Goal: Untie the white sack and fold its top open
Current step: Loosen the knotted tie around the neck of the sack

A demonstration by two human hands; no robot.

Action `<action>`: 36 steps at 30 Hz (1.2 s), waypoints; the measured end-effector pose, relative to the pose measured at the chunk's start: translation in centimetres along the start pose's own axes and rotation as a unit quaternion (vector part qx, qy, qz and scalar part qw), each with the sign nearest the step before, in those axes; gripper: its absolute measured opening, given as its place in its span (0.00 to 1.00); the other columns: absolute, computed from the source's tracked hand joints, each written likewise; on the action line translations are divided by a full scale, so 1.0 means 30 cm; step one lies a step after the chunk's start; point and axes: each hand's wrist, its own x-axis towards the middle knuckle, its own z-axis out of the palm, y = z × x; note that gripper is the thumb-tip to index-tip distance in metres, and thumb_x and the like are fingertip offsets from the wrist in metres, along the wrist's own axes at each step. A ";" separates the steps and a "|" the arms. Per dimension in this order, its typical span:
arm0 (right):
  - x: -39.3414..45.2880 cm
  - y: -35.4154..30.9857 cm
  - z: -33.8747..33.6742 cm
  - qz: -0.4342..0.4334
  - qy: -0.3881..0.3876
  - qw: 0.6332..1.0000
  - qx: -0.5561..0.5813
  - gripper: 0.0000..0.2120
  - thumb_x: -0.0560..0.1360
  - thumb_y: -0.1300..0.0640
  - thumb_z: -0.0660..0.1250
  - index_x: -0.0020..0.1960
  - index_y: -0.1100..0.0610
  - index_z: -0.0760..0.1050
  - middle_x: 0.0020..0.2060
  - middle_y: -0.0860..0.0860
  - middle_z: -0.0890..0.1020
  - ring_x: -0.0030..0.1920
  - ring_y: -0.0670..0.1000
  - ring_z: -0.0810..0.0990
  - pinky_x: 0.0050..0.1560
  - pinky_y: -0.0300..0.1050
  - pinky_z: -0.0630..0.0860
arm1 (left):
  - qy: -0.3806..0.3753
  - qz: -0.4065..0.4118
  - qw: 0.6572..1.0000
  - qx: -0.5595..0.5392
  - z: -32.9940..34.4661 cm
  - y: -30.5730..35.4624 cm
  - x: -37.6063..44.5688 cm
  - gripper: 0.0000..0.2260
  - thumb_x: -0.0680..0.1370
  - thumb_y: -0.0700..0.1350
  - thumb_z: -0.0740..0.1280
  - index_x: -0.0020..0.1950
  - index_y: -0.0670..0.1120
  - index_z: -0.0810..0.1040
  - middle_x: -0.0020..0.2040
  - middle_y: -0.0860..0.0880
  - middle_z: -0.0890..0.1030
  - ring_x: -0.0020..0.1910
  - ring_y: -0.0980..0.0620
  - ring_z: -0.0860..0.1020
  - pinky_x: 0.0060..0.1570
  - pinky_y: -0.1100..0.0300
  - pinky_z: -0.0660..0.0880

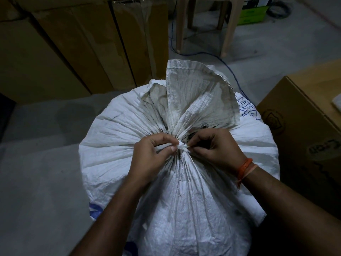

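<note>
A full white woven sack [114, 145] stands upright on the floor below me, its neck gathered into tight pleats. A small white tie knot [181, 146] cinches the neck at the centre. Above the knot the loose top of the sack [193, 93] fans upward, with a stitched hem along its edge. My left hand [153, 156] pinches a white strip of the tie just left of the knot. My right hand [215, 146] pinches the tie on the knot's right side; an orange thread band circles that wrist.
Tall brown cardboard boxes [55, 52] line the wall at the back left. Another cardboard box [304, 130] stands close to the sack's right side. A beige plastic stool [206, 24] and a blue cable [228, 71] lie behind on the grey floor [40, 172].
</note>
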 end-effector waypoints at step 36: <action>-0.004 -0.006 -0.010 0.056 -0.036 0.991 0.112 0.06 0.71 0.65 0.79 0.44 0.55 0.85 0.39 0.50 0.88 0.41 0.47 0.86 0.45 0.41 0.81 | 0.011 0.068 0.995 0.077 -0.003 0.002 0.000 0.06 0.76 0.40 0.80 0.49 0.50 0.89 0.46 0.57 0.90 0.50 0.62 0.87 0.56 0.63 0.80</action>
